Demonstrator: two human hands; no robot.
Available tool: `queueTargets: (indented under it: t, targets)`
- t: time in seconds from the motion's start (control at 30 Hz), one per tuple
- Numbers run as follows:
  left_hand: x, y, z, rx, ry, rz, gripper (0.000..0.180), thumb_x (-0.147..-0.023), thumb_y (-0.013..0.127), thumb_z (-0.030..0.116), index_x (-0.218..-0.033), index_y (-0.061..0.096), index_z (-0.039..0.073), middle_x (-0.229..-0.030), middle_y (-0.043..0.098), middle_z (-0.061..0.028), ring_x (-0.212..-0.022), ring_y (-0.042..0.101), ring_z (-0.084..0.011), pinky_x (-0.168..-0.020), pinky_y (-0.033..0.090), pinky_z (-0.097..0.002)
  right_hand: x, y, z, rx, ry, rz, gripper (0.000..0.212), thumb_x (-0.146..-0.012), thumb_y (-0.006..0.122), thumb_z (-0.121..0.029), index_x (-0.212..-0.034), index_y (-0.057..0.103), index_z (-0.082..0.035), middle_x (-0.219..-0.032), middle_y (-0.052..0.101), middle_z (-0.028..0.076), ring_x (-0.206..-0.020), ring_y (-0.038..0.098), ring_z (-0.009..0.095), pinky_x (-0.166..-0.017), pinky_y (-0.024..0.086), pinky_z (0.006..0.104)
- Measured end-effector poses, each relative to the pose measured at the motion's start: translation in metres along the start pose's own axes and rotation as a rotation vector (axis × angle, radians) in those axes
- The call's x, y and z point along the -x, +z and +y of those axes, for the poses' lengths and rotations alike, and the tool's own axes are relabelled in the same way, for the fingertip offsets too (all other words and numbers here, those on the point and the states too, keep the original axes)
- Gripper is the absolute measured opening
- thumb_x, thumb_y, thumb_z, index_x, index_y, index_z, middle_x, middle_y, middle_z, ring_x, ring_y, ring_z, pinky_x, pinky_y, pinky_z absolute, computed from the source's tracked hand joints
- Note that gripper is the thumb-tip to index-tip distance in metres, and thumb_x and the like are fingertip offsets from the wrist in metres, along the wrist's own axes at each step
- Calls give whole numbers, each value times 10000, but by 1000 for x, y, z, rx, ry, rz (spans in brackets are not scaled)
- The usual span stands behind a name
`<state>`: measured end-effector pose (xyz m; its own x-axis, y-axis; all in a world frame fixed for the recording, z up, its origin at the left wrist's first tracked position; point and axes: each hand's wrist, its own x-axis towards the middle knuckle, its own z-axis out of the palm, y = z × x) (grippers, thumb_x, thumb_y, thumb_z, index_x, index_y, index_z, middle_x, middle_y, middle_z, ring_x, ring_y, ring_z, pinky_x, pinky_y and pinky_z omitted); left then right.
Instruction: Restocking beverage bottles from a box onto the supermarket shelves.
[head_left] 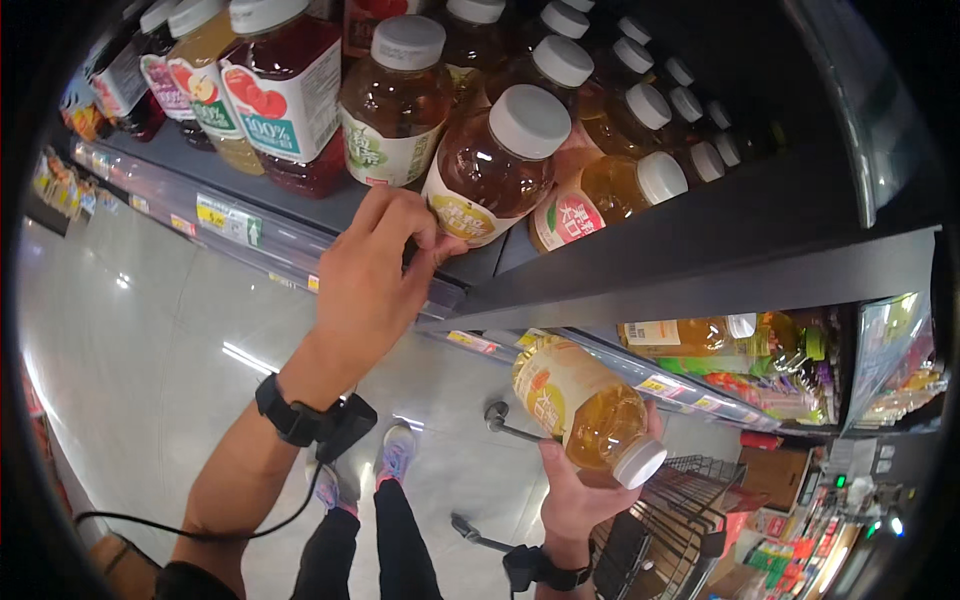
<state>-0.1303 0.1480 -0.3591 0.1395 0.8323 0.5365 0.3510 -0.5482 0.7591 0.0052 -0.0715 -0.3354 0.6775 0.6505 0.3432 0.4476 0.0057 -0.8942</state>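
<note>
My left hand (380, 265) reaches up to the shelf with curled fingers. Its fingertips pinch at the lower edge of a brown drink bottle (497, 170), which has a white cap and a yellow-and-cream label. This bottle leans a little at the shelf's front edge. Lower down, my right hand (590, 500) grips a golden drink bottle (580, 405) in the air, its white cap tilted down toward the right. Beside the brown bottle stand another brown bottle (395, 115) with a green label and an amber bottle (610, 200) with a pink label.
Juice bottles (285, 90) line the shelf at left, and more capped bottles recede behind. Price tags run along the shelf edge (225, 220). A dark shelf panel (700, 280) juts out at right. Below are a lower shelf of bottles (690, 330), a wire shopping cart (670, 530) and shiny floor.
</note>
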Motion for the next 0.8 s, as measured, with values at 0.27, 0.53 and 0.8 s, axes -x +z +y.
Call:
queueTargets:
  t: [0.27,0.53,0.8]
  targets:
    - [-4,-11,-1,34,-2,-126,270,-782,799,96,-886,553,55,-885,576,-72,-762,575,-260,-687,502,-341,-34,7,-19,-39,-36,76,997,-681,865,0,-1472,264,89,-1413,430,192,-1279,472,276,-1061,433,413]
    - [4,-46,4,144,82,-208,155,-849,674,-6,-981,598,24,-973,638,-115,-882,634,-260,-808,500,-340,-77,38,-7,181,-225,188,840,-734,855,-52,-1393,343,45,-1317,503,156,-1193,525,223,-1018,445,376]
    - [74,-103,30,96,49,-303,153,-829,600,-87,-933,607,24,-975,651,-130,-908,636,-268,-836,492,-336,-89,38,-20,136,-146,169,796,-727,882,-154,-1337,413,50,-1283,550,183,-1207,549,249,-930,510,372]
